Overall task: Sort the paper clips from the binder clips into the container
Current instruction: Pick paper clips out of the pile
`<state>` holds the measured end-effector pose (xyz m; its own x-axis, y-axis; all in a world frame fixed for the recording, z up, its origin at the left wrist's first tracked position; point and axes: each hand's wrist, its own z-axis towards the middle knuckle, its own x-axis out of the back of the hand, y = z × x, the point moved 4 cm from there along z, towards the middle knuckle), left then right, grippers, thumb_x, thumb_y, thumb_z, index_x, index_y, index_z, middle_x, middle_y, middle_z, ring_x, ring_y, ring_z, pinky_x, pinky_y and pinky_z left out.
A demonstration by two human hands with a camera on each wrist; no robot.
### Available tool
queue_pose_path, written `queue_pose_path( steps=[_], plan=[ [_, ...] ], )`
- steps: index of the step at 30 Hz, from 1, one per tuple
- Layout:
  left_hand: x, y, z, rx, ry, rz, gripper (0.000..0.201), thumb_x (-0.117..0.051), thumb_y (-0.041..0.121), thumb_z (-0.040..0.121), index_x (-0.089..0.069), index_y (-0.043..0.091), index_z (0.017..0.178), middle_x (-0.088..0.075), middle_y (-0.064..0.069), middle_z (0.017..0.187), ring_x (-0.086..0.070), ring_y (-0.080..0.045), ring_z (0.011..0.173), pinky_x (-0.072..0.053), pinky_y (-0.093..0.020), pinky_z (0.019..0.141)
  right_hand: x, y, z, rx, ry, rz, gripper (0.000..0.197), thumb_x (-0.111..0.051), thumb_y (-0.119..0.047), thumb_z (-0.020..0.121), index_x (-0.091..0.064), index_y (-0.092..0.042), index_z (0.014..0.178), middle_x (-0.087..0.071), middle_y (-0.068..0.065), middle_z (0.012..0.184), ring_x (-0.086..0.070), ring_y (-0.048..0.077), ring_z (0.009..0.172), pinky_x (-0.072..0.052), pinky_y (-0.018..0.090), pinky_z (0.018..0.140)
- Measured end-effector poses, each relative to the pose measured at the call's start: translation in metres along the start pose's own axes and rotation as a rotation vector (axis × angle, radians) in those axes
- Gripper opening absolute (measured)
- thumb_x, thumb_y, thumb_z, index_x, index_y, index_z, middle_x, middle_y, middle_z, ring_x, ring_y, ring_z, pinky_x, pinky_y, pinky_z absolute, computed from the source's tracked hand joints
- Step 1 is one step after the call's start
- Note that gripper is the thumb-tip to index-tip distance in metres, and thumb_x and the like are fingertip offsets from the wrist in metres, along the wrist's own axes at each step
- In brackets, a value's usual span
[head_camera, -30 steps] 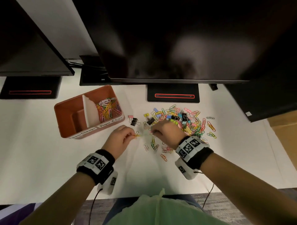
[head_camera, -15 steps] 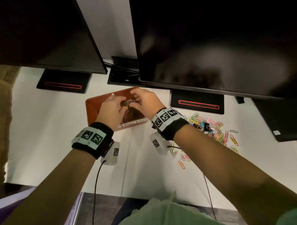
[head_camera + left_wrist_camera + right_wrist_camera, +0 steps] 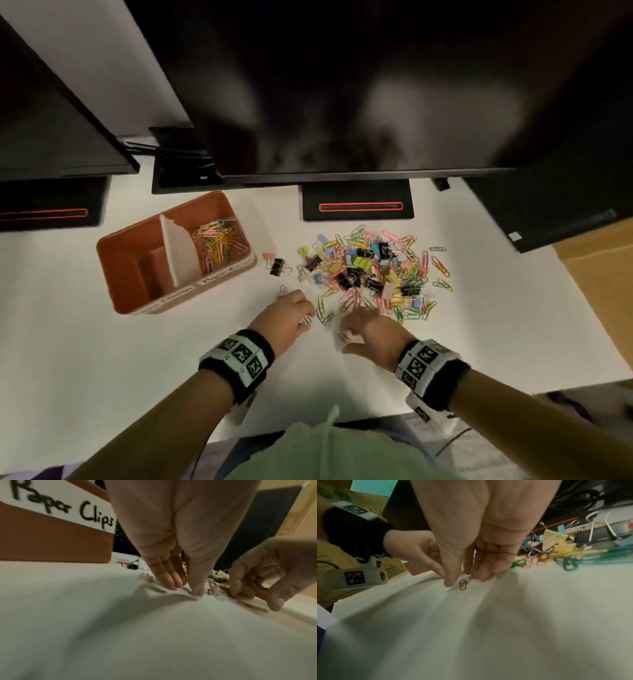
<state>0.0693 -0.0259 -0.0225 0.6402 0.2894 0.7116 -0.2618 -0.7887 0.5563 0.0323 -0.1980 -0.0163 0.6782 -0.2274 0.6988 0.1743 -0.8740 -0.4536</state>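
Note:
An orange-brown container [image 3: 130, 267] stands at the left; a white divider splits it, and its right compartment holds coloured paper clips [image 3: 219, 240]. A mixed pile of paper clips and binder clips [image 3: 373, 270] lies to the right of it. My left hand [image 3: 306, 316] points its fingers down at the table, thumb tip [image 3: 197, 592] on a silver paper clip [image 3: 307, 321]. My right hand [image 3: 346, 330] hovers at the pile's near edge. An orange paper clip [image 3: 463, 584] lies flat between its thumb [image 3: 450, 581] and fingers [image 3: 485, 574], not gripped.
A black binder clip [image 3: 276, 266] and a pink one [image 3: 269, 256] lie apart between the container and the pile. Dark monitors overhang the back of the white table [image 3: 102, 359], their stands [image 3: 358, 205] behind the pile. The label on the container's front reads "Paper Clips" [image 3: 56, 507].
Half a second ago both hands were together over the container's paper clip compartment. Both have come back down to the table at the near edge of the pile, holding nothing.

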Motion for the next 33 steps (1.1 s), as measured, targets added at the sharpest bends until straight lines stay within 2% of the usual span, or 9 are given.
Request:
queue_pose_path(
  steps=[7, 10, 13, 16, 20, 23, 25, 28, 33],
  plan=[
    [-0.006, 0.002, 0.015, -0.024, 0.011, 0.09, 0.012, -0.054, 0.014, 0.088, -0.066, 0.01, 0.088, -0.058, -0.007, 0.097, -0.054, -0.024, 0.092, -0.04, -0.029, 0.081, -0.01, 0.005, 0.01, -0.006, 0.051, 0.103, 0.02, -0.056, -0.027, 0.091, -0.06, -0.007, 0.092, -0.06, 0.011, 0.101, -0.054, 0.028, 0.094, -0.043, 0.033, 0.079],
    [-0.007, 0.003, 0.014, -0.025, 0.012, 0.106, 0.011, -0.052, 0.012, 0.089, -0.063, 0.009, 0.087, -0.057, -0.007, 0.095, -0.054, -0.025, 0.09, -0.041, -0.029, 0.078, -0.007, 0.008, 0.008, 0.011, 0.087, 0.071, 0.02, -0.058, -0.029, 0.089, -0.064, -0.011, 0.094, -0.058, 0.008, 0.102, -0.054, 0.026, 0.094, -0.047, 0.035, 0.079],
    [-0.006, 0.005, 0.012, 0.031, 0.048, 0.045, 0.01, -0.053, 0.011, 0.089, -0.059, 0.008, 0.095, -0.058, -0.007, 0.093, -0.05, -0.019, 0.084, -0.036, -0.025, 0.071, -0.001, 0.014, 0.004, 0.041, 0.232, 0.047, 0.012, -0.065, -0.025, 0.083, -0.069, -0.014, 0.087, -0.054, 0.009, 0.1, -0.052, 0.03, 0.091, -0.051, 0.042, 0.074],
    [-0.006, 0.006, 0.012, 0.092, 0.11, -0.026, 0.02, -0.058, 0.011, 0.086, -0.056, 0.01, 0.106, -0.053, -0.002, 0.092, -0.049, -0.015, 0.082, -0.037, -0.023, 0.072, 0.008, 0.021, 0.005, 0.068, 0.316, 0.017, 0.007, -0.068, -0.02, 0.078, -0.071, -0.015, 0.076, -0.054, 0.011, 0.115, -0.048, 0.032, 0.1, -0.05, 0.044, 0.078],
    [-0.008, 0.012, 0.014, 0.161, 0.183, -0.129, 0.04, -0.067, 0.018, 0.081, -0.052, 0.011, 0.118, -0.05, -0.006, 0.111, -0.051, -0.013, 0.081, -0.048, -0.03, 0.084, 0.015, 0.024, 0.015, 0.139, 0.273, -0.008, 0.008, -0.07, -0.018, 0.077, -0.07, -0.013, 0.083, -0.053, 0.01, 0.123, -0.047, 0.033, 0.108, -0.049, 0.045, 0.083],
    [-0.014, 0.017, 0.016, 0.182, 0.158, -0.149, 0.072, -0.076, 0.036, 0.071, -0.044, 0.011, 0.131, -0.043, -0.005, 0.124, -0.052, -0.019, 0.1, -0.046, -0.03, 0.09, 0.019, 0.025, 0.022, 0.176, 0.259, 0.025, 0.021, -0.071, -0.012, 0.076, -0.065, -0.009, 0.096, -0.057, 0.011, 0.115, -0.051, 0.031, 0.101, -0.05, 0.045, 0.081],
    [-0.019, 0.021, 0.019, 0.173, 0.13, -0.114, 0.08, -0.078, 0.038, 0.067, -0.043, 0.01, 0.133, -0.042, -0.006, 0.126, -0.048, -0.022, 0.111, -0.043, -0.031, 0.096, 0.022, 0.024, 0.025, 0.186, 0.256, 0.041, 0.024, -0.068, -0.009, 0.078, -0.061, -0.007, 0.101, -0.058, 0.011, 0.111, -0.052, 0.03, 0.099, -0.049, 0.045, 0.082],
    [-0.02, 0.024, 0.023, 0.157, 0.18, -0.1, 0.061, -0.075, 0.024, 0.073, -0.05, 0.01, 0.127, -0.047, -0.009, 0.124, -0.048, -0.025, 0.115, -0.041, -0.033, 0.098, 0.025, 0.023, 0.031, 0.17, 0.249, 0.035, 0.03, -0.065, -0.01, 0.082, -0.057, -0.007, 0.111, -0.059, 0.012, 0.11, -0.054, 0.031, 0.101, -0.047, 0.042, 0.086],
    [-0.012, 0.023, 0.027, 0.138, 0.275, -0.158, 0.026, -0.065, 0.006, 0.08, -0.064, 0.007, 0.106, -0.058, -0.012, 0.107, -0.056, -0.026, 0.099, -0.044, -0.031, 0.088, 0.027, 0.023, 0.034, 0.151, 0.204, -0.001, 0.029, -0.063, -0.014, 0.084, -0.06, -0.008, 0.112, -0.061, 0.012, 0.107, -0.054, 0.031, 0.102, -0.047, 0.042, 0.088]
  ],
)
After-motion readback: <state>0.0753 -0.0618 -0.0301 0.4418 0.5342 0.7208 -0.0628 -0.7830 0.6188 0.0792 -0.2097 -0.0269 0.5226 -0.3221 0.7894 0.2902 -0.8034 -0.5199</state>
